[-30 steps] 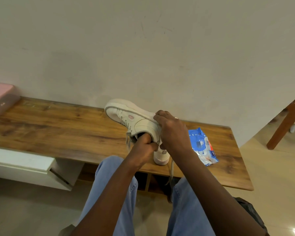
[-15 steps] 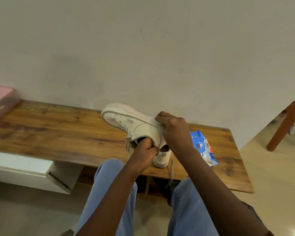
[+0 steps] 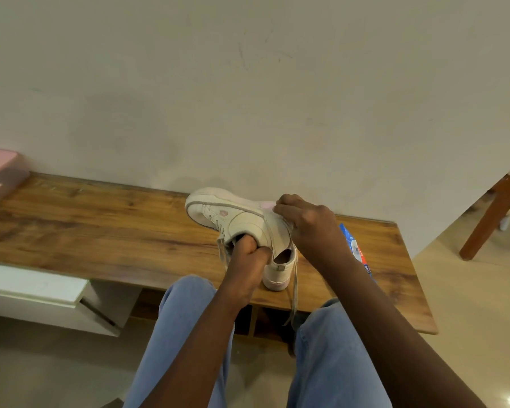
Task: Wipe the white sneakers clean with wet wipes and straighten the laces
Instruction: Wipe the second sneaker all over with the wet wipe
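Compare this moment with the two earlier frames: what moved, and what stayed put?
The right hand slid up the held sneaker from its heel to the sole edge, fingertips now pressing a wipe there. The sneaker shifted only slightly. The left hand keeps its grip inside the collar; the second sneaker and wipes pack stayed on the bench.

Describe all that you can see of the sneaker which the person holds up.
The held sneaker is white, leather-like, with a thick pale sole and a small pink mark on its side. It is tilted on its side above the wooden bench, toe pointing left and away. The left hand grips its opening; the right hand presses on its heel. Grey laces hang loose.
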